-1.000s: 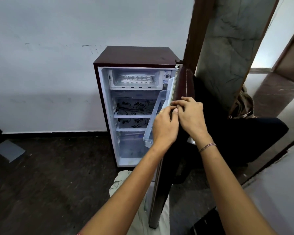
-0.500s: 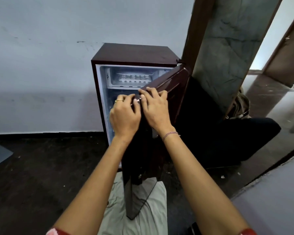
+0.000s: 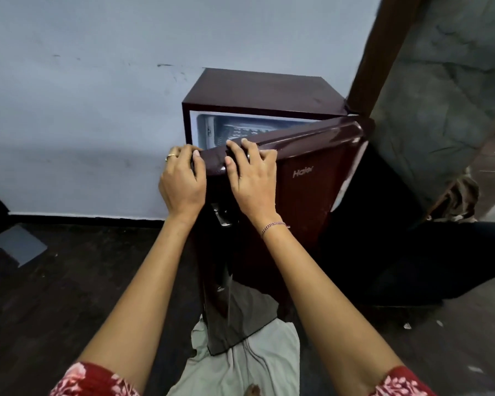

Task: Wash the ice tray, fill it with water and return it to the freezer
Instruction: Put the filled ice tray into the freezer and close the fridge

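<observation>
A small maroon fridge (image 3: 263, 90) stands against the pale wall with its door (image 3: 306, 195) swung most of the way in. Through the remaining gap at the top I see the white freezer compartment (image 3: 212, 130), where the ice tray (image 3: 240, 132) lies, partly hidden by the door. My left hand (image 3: 183, 181) grips the door's top left corner, fingers curled over its free edge. My right hand (image 3: 252, 178) grips the door's top edge just beside it, fingers hooked over the rim.
A dark wooden door frame (image 3: 380, 52) and a grey marbled wall panel (image 3: 452, 95) rise to the right of the fridge. A dark bag or cloth (image 3: 412, 252) lies on the floor at the right. A pale cloth (image 3: 252, 364) lies under the door. The floor is dark.
The fridge door has swung from wide open to nearly closed, with both hands on its top edge moving left with it. The shelves inside are now hidden.
</observation>
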A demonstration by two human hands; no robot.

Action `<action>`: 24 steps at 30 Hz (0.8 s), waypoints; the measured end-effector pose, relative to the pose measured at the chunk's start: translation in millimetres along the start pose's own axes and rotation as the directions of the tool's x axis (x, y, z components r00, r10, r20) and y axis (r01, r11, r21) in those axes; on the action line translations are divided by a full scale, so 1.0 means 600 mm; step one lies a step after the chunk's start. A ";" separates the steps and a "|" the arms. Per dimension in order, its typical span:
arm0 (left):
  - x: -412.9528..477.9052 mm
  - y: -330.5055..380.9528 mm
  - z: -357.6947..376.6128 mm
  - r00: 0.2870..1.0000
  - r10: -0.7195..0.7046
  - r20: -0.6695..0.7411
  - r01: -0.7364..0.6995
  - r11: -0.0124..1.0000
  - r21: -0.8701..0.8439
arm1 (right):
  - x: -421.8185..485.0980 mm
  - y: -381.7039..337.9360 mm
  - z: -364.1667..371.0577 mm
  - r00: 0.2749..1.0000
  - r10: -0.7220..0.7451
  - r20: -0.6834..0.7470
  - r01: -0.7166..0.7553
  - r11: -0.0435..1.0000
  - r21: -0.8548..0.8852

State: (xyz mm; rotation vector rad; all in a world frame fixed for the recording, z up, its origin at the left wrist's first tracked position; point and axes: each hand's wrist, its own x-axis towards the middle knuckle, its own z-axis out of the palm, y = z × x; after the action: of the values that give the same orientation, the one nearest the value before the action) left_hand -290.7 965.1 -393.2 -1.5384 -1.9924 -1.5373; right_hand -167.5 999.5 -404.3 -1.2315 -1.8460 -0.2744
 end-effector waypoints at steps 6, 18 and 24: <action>0.057 -0.050 0.055 0.992 -0.096 -0.082 0.095 0.995 -0.021 | 0.035 -0.019 0.096 0.998 0.068 -0.011 -0.068 0.998 -0.003; 0.031 -0.126 0.155 0.764 -0.519 0.384 0.629 0.732 -0.263 | 0.062 0.008 0.199 0.993 -0.066 0.099 0.058 0.995 0.077; 0.091 -0.179 0.191 0.691 -0.499 0.523 0.688 0.675 -0.266 | -0.001 0.030 0.266 0.895 0.118 0.429 -0.360 0.758 0.543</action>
State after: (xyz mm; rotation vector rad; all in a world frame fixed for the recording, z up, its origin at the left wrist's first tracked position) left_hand -353.5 1097.1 -471.8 -1.5114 -2.7633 -2.2090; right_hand -238.5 1103.0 -504.1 -1.0729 -1.8297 0.7166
